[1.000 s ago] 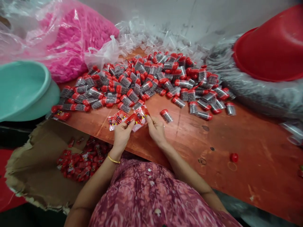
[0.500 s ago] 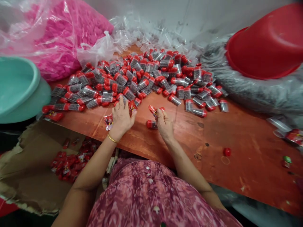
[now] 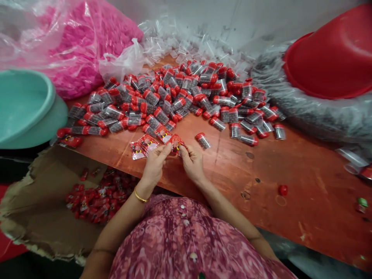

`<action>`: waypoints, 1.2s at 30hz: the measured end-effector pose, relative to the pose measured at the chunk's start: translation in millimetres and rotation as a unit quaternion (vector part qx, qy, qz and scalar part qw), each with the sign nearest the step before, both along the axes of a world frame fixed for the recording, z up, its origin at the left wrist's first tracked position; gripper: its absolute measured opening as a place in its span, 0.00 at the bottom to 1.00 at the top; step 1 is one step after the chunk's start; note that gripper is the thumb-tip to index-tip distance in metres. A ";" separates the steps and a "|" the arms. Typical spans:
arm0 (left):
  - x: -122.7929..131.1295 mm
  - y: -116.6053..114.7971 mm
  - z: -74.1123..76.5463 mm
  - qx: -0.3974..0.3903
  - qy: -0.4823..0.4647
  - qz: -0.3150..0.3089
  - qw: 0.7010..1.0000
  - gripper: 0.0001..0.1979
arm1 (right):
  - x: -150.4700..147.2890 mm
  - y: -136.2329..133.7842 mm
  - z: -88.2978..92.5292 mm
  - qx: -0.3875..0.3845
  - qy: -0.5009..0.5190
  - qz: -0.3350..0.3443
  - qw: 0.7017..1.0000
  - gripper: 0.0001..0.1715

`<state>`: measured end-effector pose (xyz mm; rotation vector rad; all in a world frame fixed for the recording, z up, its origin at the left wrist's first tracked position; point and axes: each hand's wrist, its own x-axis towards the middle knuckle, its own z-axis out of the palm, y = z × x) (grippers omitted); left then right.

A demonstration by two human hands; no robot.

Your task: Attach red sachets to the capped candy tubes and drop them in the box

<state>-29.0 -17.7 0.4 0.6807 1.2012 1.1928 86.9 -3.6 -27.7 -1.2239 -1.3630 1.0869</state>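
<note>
My left hand (image 3: 154, 164) and my right hand (image 3: 192, 162) are close together at the near edge of a reddish wooden table (image 3: 290, 170). Both pinch a small red printed label (image 3: 176, 142) between their fingertips. A short stack of the same red labels (image 3: 143, 146) lies just left of my left hand. One clear vial with a red cap (image 3: 202, 140) lies alone to the right of my right hand. Behind them spreads a big heap of red-capped vials (image 3: 180, 99) filled with dark beads.
A torn cardboard box (image 3: 52, 209) holding several labelled red vials sits below the table at the left. A teal basin (image 3: 26, 106), a pink-filled plastic bag (image 3: 78, 46), a red basin (image 3: 334, 58) on clear bags, and a loose red cap (image 3: 283, 190) surround the work spot.
Half a second ago my left hand lay on the edge of the vial heap and my right held a vial; both have drawn back together and now pinch a red label.
</note>
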 end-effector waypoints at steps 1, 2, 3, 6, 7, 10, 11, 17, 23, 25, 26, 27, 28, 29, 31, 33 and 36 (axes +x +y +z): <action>1.4 0.3 1.4 -0.016 -0.019 -0.002 1.000 0.19 | 0.1 -0.4 -0.8 0.003 -0.009 -0.002 1.000 0.20; 2.0 1.2 2.6 -0.028 -0.026 -0.006 0.999 0.18 | -0.1 -0.8 -1.3 0.006 -0.018 -0.002 1.000 0.21; 2.1 2.6 3.2 -0.036 -0.028 -0.006 0.999 0.17 | -0.5 -1.3 -1.7 0.008 -0.023 0.002 1.000 0.21; 0.7 7.5 2.0 -0.034 -0.037 0.030 0.998 0.15 | -0.8 -3.3 -1.6 0.001 -0.013 0.033 0.999 0.23; -0.4 8.8 1.3 -0.035 -0.047 0.044 0.997 0.15 | 1.0 -4.1 -1.3 -0.006 -0.005 0.043 0.999 0.25; -6.1 10.9 1.6 -0.073 -0.096 0.064 0.991 0.15 | 18.2 -4.5 -0.7 0.003 -0.034 0.051 0.998 0.26; -8.5 10.9 2.5 -0.093 -0.115 0.063 0.987 0.15 | 27.7 -3.5 -0.9 0.028 -0.078 0.052 0.995 0.23; -15.1 9.1 6.8 -0.159 -0.170 0.057 0.971 0.11 | 79.5 8.1 -14.4 0.181 -0.450 0.123 0.866 0.22; -11.2 5.3 5.9 -0.135 -0.161 0.033 0.977 0.12 | 77.5 -1.0 -18.6 0.143 -0.378 0.103 0.909 0.16; -10.5 4.3 6.5 -0.129 -0.149 0.040 0.980 0.13 | 75.6 -10.7 -8.3 0.097 -0.253 0.093 0.958 0.17; -10.1 4.0 6.6 -0.125 -0.140 0.045 0.981 0.13 | 74.9 -16.0 -1.5 0.057 -0.187 0.096 0.976 0.18; -9.6 3.6 6.7 -0.121 -0.131 0.047 0.983 0.13 | 74.2 -20.9 5.8 0.010 -0.125 0.105 0.987 0.19; -8.9 3.3 6.5 -0.115 -0.121 0.045 0.985 0.14 | 73.2 -25.2 13.1 -0.041 -0.071 0.121 0.989 0.20; -8.0 2.9 6.2 -0.108 -0.113 0.041 0.987 0.14 | 71.8 -28.5 19.8 -0.090 -0.028 0.141 0.986 0.20; -6.2 1.6 5.2 -0.094 -0.099 0.032 0.990 0.16 | 67.6 -31.9 30.0 -0.160 0.025 0.172 0.972 0.22; -4.6 -0.1 4.4 -0.087 -0.089 0.024 0.992 0.17 | 62.2 -31.4 35.0 -0.192 0.043 0.180 0.964 0.22; -3.6 -2.6 4.6 -0.083 -0.076 0.023 0.993 0.18 | 55.5 -28.0 35.7 -0.214 0.049 0.182 0.958 0.21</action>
